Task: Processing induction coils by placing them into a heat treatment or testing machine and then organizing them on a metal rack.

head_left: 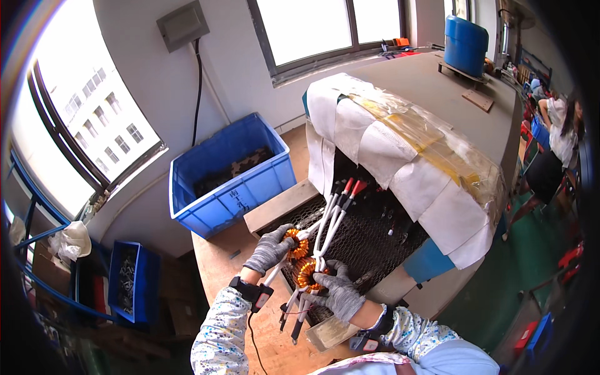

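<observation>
My left hand (270,249), in a grey glove, is closed around a copper-wound toroidal coil (296,244) with white-sleeved leads. Just below and to the right, my right hand (340,292), also gloved, grips a second toroidal coil (308,275) at its right side. White sleeved leads (327,219) run up from the coils and end in red and black tips over the dark mesh belt (350,250). More leads with dark tips (299,325) hang below the coils, toward me. Both coils are at the near edge of the mesh.
White cloth flaps and clear film cover a hood (400,137) over the belt. A blue crate (234,199) with dark pieces stands on the wooden table (215,262) at left. A smaller blue bin (130,284) is lower left. A blue container (465,45) stands far right; people work beyond.
</observation>
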Tool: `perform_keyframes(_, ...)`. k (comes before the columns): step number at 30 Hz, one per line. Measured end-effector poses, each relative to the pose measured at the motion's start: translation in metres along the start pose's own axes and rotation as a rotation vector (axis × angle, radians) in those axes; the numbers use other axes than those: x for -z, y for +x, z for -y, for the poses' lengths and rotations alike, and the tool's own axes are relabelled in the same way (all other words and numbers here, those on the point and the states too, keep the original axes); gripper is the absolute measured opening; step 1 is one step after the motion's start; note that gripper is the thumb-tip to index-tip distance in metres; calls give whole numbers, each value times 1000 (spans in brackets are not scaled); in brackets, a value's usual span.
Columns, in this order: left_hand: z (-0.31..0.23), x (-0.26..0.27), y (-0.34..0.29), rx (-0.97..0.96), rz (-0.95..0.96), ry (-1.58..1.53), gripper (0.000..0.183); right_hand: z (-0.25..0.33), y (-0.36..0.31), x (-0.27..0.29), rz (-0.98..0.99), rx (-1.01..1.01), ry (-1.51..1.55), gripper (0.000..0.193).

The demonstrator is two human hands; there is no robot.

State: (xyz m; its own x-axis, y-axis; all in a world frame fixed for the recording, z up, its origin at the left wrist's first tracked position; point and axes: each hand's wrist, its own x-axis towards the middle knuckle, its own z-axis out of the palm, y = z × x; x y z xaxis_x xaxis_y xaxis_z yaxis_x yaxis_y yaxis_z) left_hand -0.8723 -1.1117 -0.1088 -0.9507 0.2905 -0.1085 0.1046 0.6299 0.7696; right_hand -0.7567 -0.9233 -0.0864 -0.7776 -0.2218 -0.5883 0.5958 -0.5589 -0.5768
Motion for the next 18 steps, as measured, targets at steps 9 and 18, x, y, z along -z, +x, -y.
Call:
perform_keyframes(9, -20, -10, -32, -246, -98, 105, 59, 13, 14, 42, -38, 318, -447, 84)
perform_keyframes(18, -43, -55, -131, -400, -115, 283, 91, 53, 101, 37, 164, 229, -384, 17)
